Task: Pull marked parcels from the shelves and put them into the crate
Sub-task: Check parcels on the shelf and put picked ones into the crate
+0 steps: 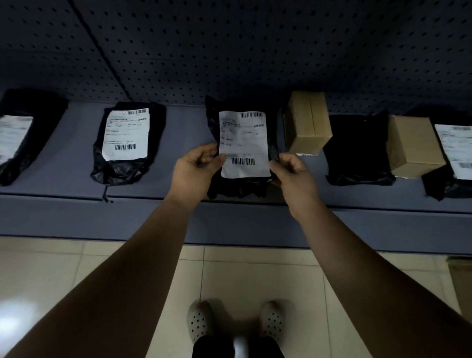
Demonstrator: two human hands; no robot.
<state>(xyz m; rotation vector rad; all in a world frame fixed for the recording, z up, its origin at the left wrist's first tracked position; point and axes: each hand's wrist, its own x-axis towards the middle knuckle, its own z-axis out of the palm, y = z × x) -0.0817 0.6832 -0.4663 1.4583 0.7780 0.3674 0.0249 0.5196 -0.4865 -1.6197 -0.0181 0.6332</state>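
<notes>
the black parcel (243,141) with its white barcode label is at the front edge of the shelf (68,168), held by both lower sides. the left hand (194,171) pinches its left edge, fingers (205,150) curled onto the wrap, and the right hand (293,174) grips the right edge the same way. i cannot tell whether it is lifted clear or resting on the shelf.

this pick looks only just begun: the parcel is not yet away from the shelf and no crate is in view. the label is too small to read for a mark.

on the shelf lie a labelled bag (126,139) to the left, a cardboard box (306,122) just right of the parcel, then a plain black bag (358,150) and a second box (413,146). much checking seems left.
</notes>
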